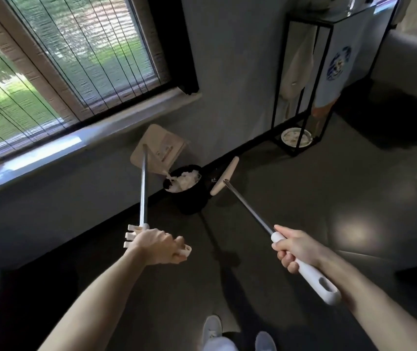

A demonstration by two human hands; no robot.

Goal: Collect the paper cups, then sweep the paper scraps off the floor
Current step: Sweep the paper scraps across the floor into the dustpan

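Now the left hand (155, 245) grips the dustpan (162, 145) handle, the pan tilted over the bin (192, 202). White scraps (186, 182), probably paper, lie inside. The right hand (295, 249) grips the broom (248, 206). Scraps are light and scatter easily; hold the handle ends firmly.

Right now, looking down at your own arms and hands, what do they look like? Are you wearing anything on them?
Both are bare. The left hand and the right hand wear no gloves, and no ring, watch or bracelet shows. The left forearm and the right forearm show no sleeve up to the picture's edge. I can see no markings on them.
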